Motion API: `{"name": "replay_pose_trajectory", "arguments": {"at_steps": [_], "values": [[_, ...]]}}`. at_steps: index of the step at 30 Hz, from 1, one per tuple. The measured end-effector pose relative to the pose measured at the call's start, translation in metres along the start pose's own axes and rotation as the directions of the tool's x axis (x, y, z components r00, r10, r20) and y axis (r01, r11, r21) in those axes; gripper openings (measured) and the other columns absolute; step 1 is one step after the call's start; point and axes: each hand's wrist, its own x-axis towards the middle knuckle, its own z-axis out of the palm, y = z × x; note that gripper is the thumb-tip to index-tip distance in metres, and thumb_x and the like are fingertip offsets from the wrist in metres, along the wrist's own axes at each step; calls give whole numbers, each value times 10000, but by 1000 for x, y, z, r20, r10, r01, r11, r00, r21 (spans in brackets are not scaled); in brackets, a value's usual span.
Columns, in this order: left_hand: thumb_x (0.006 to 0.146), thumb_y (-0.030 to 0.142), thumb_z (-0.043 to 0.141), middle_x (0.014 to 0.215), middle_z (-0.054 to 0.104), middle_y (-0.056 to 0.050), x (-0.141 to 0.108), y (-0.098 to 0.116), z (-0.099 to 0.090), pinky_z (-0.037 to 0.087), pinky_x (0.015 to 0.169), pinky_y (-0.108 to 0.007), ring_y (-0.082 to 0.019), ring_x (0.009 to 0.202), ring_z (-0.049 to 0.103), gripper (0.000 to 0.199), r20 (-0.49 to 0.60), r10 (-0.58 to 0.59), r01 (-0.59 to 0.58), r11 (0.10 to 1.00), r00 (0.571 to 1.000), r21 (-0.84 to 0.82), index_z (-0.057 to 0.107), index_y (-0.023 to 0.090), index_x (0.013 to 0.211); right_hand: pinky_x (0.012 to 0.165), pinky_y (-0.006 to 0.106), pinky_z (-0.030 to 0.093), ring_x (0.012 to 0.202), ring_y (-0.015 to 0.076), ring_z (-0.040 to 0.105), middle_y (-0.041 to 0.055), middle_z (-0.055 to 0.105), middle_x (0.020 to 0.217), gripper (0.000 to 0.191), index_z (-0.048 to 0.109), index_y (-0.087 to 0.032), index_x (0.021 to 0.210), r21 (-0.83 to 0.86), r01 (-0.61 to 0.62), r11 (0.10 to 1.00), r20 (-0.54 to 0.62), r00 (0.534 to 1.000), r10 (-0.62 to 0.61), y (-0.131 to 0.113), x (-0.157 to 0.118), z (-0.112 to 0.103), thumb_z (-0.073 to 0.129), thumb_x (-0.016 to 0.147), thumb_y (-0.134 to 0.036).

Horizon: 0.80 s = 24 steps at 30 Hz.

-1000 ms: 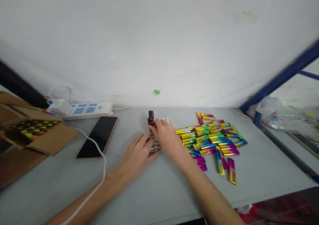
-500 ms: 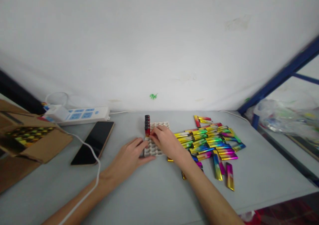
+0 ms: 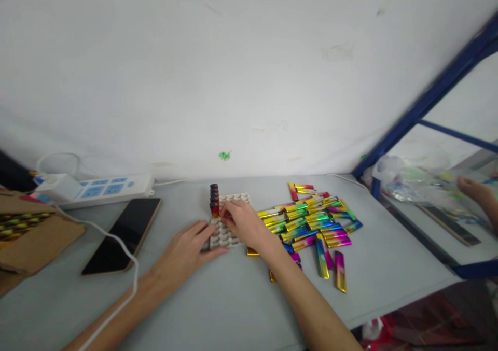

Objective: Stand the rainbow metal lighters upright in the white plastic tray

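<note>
A pale tray (image 3: 229, 237) with rows of holes lies on the table before me. Several red lighters with black tops (image 3: 215, 206) stand upright in a line along its left side. My right hand (image 3: 241, 221) reaches over the tray, its fingers pinched at the nearest of these lighters; the fingertips are partly hidden. At the tray's left front corner rests my left hand (image 3: 190, 244), fingers stretched and thumb apart, touching the edge. Right of the tray spreads a loose pile of shiny multicoloured lighters (image 3: 307, 221).
A black phone (image 3: 122, 237) lies at left, with a white power strip (image 3: 112, 187) behind it. A cardboard box (image 3: 42, 247) stands at far left. A white cable (image 3: 128, 252) crosses my left forearm. At right are a blue frame (image 3: 420, 107), plastic bags (image 3: 408, 180) and another person's hand (image 3: 476, 190).
The view has turned right, so everything sits further left, and another person's hand now shows at the right edge. My hands keep nearly the same place at the tray.
</note>
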Motion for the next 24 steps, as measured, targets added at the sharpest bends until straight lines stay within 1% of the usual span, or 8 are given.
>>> {"name": "replay_pose_trajectory", "arguments": {"at_steps": [8, 10, 12, 14, 16, 19, 21, 24], "values": [[963, 738, 565, 771, 665, -9, 11, -6, -6, 547, 687, -322, -209, 680, 652, 513, -5, -37, 37, 999, 999, 0, 670, 247, 863, 919, 302, 517, 976, 202, 716, 88, 801, 1056, 121, 714, -160, 1056, 126, -12, 992, -35, 999, 17, 2, 1, -6, 697, 963, -85], [952, 743, 570, 742, 659, 2, 12, -6, -7, 539, 674, -309, -200, 667, 649, 514, -8, -31, 31, 999, 999, -16, 672, 247, 866, 929, 304, 519, 979, 193, 722, 77, 807, 1065, 95, 725, -171, 1061, 172, 13, 985, -55, 998, -4, 4, -3, -13, 716, 976, -129], [943, 745, 576, 743, 671, 6, 13, -6, -8, 540, 676, -303, -198, 673, 660, 510, -13, -25, 25, 999, 1000, -33, 678, 249, 890, 977, 321, 514, 1043, 199, 719, 75, 806, 1103, 77, 737, -187, 1075, 153, 20, 988, -143, 990, 2, 16, -12, -29, 707, 1004, -186], [940, 738, 583, 788, 710, 1, 14, -8, -8, 553, 701, -307, -203, 703, 682, 495, -7, -17, 17, 999, 1000, -51, 679, 254, 911, 1019, 339, 504, 1100, 207, 707, 84, 797, 1136, 121, 741, -190, 1114, 75, -57, 996, -285, 955, 77, 39, -24, -55, 643, 1047, -216], [935, 725, 596, 853, 747, -11, 15, -9, -7, 567, 736, -318, -215, 748, 707, 475, 15, -15, 16, 998, 1000, -58, 673, 258, 914, 1020, 335, 504, 1094, 204, 711, 103, 790, 1148, 177, 739, -168, 1163, -11, -229, 973, -373, 904, 209, 73, -39, -86, 595, 1068, -211], [916, 709, 627, 893, 760, -30, 16, -11, -7, 575, 747, -333, -236, 773, 719, 456, 63, -19, 22, 999, 998, -44, 676, 256, 928, 1045, 340, 484, 1104, 220, 715, 148, 794, 1194, 224, 758, -127, 1207, -149, -445, 883, -303, 870, 388, 129, -58, -129, 617, 1034, -143], [914, 694, 642, 908, 759, -44, 16, -12, -7, 578, 745, -340, -245, 771, 717, 449, 80, -15, 17, 999, 997, -34, 685, 251, 972, 1034, 332, 482, 1103, 237, 716, 192, 790, 1219, 216, 783, -92, 1173, -173, -472, 865, -272, 867, 419, 159, -65, -146, 676, 987, -111], [922, 685, 648, 932, 764, -53, 14, -14, -8, 585, 771, -342, -247, 790, 723, 447, 70, 13, -10, 999, 997, -39, 688, 249, 1011, 979, 300, 483, 1029, 229, 720, 191, 813, 1108, 146, 828, -89, 1040, -197, -479, 855, -223, 872, 437, 185, -67, -153, 712, 953, -87]]}}
